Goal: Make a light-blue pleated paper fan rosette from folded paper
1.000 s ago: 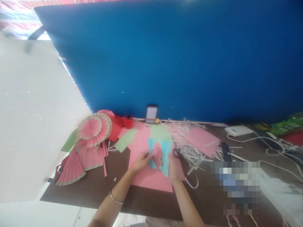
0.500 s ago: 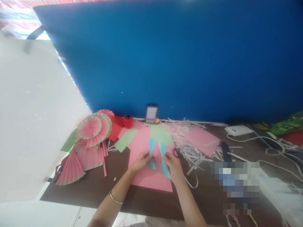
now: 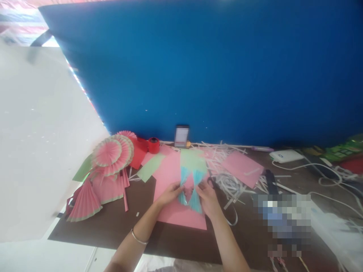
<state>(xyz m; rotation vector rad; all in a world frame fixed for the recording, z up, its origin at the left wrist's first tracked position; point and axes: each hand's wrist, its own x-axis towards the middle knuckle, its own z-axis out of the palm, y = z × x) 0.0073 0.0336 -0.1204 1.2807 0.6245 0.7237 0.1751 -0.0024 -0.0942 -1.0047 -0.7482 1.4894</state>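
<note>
Two hands work above a large pink sheet of paper (image 3: 176, 220) lying on a dark brown tabletop (image 3: 136, 238). The left hand (image 3: 171, 192) is nearly closed, thumb and fingers pinching the waist of a light-blue pleated paper (image 3: 184, 175). The right hand (image 3: 208, 194), fingers curled, pinches a second blue pleated paper (image 3: 195, 202) just beside it; whether the two pieces join cannot be told. Both are over the middle of the pink sheet and flare at top and bottom.

At the sheet's far end lies a pale green paper (image 3: 194, 158), with a phone (image 3: 182, 135) upright beyond it. Left of the sheet are pink-and-green pleated rosettes (image 3: 107, 152), a pink folded fan (image 3: 86, 204) and, farther back, a red tape roll (image 3: 154, 146). Right of it, white paper strips (image 3: 228, 184) lie tangled.
</note>
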